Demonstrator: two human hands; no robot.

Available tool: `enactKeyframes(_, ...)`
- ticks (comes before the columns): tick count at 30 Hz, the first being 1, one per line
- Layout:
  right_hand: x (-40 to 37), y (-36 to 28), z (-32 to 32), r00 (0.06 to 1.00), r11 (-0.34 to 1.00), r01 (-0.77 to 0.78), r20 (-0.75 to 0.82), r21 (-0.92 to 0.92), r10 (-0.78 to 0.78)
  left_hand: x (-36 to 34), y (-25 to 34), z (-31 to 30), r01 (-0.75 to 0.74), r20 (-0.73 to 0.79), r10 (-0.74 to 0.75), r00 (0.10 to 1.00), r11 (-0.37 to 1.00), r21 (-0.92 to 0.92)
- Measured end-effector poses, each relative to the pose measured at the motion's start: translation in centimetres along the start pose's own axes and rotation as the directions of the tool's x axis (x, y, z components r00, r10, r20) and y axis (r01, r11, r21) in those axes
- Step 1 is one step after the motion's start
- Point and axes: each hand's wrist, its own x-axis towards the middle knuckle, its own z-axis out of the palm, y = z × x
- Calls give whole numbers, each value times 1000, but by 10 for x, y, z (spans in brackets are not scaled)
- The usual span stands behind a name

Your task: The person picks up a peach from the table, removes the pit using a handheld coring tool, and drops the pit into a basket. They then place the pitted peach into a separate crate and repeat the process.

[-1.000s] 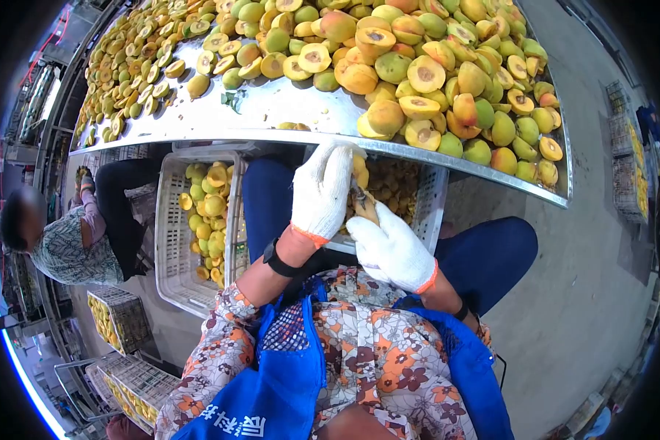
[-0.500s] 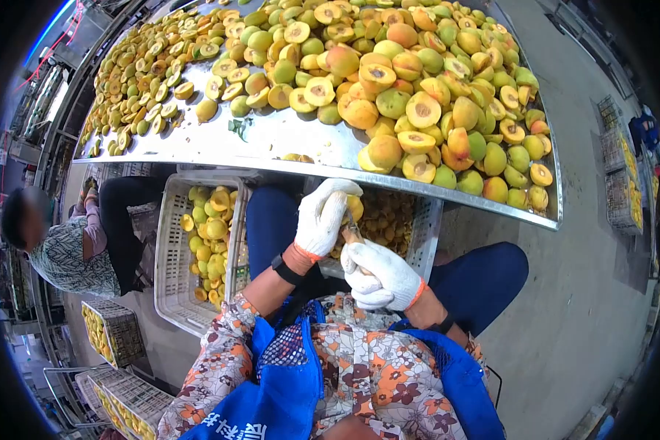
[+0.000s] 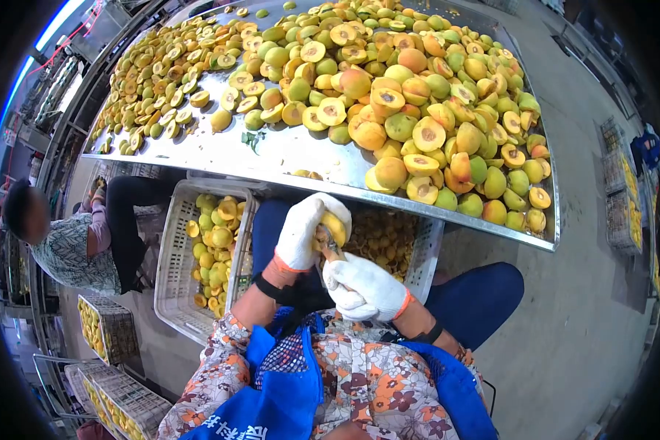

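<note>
Gripping peach half (image 3: 335, 226) in left hand (image 3: 301, 233): white glove, fingers curled round the fruit. Holding it just below the bench's near edge, above the lap. Clenching right hand (image 3: 364, 287), gloved too, on a small tool (image 3: 328, 251), tip touching the peach half; blade shape too small to tell. Both hands just beside each other, right one lower and nearer the body.

Steel bench (image 3: 286, 158) above the hands. Heaped on its right half: pile of halved peaches (image 3: 418, 103), yellow, orange and green, right up to the near-right edge. Spread thinner toward the far-left corner: smaller halves (image 3: 154, 81). Bare metal along the near-left edge, with one green leaf (image 3: 251, 139).

Under the bench: white crate (image 3: 172, 257) left of the knees, loaded with yellow halves. Second crate (image 3: 429, 246) under the near edge behind the hands, loaded with darker small pieces.

Off the bench's left corner: another person (image 3: 66, 249), seated, patterned shirt. Near that person on the floor: more filled crates (image 3: 103, 330).
</note>
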Motion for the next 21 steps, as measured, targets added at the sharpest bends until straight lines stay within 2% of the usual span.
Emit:
enactKeyframes(1, -1, 3, -2, 1000, 1000, -24, -1, -13, 24, 3, 9, -7, -3, 108, -11, 994, 992, 129)
enactKeyframes(2, -2, 5, -4, 999, 999, -46, -5, -28, 46, 5, 17, -8, 43, 152, -77, 985, 975, 216)
enactKeyframes(4, -7, 7, -6, 999, 998, -46, 5, -40, 47, 9, 18, -8, 7, 229, -70, 971, 964, 264)
enactKeyframes(5, -10, 6, -6, 999, 999, -45, 0, -28, 45, 10, 16, -4, -5, 234, -60, 970, 964, 267)
enactKeyframes(7, -15, 4, -9, 998, 998, -64, -11, 16, 64, 7, 9, 8, -20, 201, -1, 980, 994, 105)
enactKeyframes(8, -16, 3, -8, 999, 998, -53, -7, 14, 53, 7, 3, 16, -26, 209, 2, 978, 993, 112)
enactKeyframes(9, -18, 5, -5, 997, 992, -73, -6, -101, 73, 6, -7, 27, 101, 35, -96, 995, 978, -185)
enactKeyframes(10, -22, 7, -4, 995, 972, -94, -9, -213, 95, 5, -17, 33, 165, -105, -243, 964, 861, -481)
enactKeyframes(11, -26, 6, -3, 1000, 978, -25, 2, -207, 26, 13, -26, 30, 215, 49, -232, 972, 779, -588)
enactKeyframes(12, -31, 4, -5, 1000, 979, -25, 4, -201, 26, 14, -15, 51, 165, -219, -307, 926, 853, -496)
enactKeyframes(14, -43, 2, -16, 979, 959, 172, -71, -225, -192, 19, -18, 48, 159, -183, -294, 938, 836, -526)
enactKeyframes(15, -47, 1, -24, 990, 984, 98, -88, -148, -112, 19, -16, 47, 133, -212, -267, 940, 859, -494)
enactKeyframes(16, -50, 0, -30, 991, 981, 39, -117, -189, -62, 22, -10, 46, 100, -236, -229, 944, 884, -457)
enactKeyframes(17, -54, 1, -29, 982, 977, 63, -164, -202, -97, 22, -4, 43, 69, -300, -174, 938, 942, -328)
enactKeyframes(18, -57, 1, -28, 968, 971, 90, -210, -221, -137, 20, 0, 34, 71, -256, -182, 949, 919, -387)
enactKeyframes(20, -56, 8, -46, 973, 965, 73, -196, -251, -125, 14, 15, 22, 49, -464, -133, 876, 981, -189)
enactKeyframes(21, -59, 8, -49, 971, 960, 22, -222, -279, -87, 9, 21, 6, 27, -530, -54, 846, 998, -58)
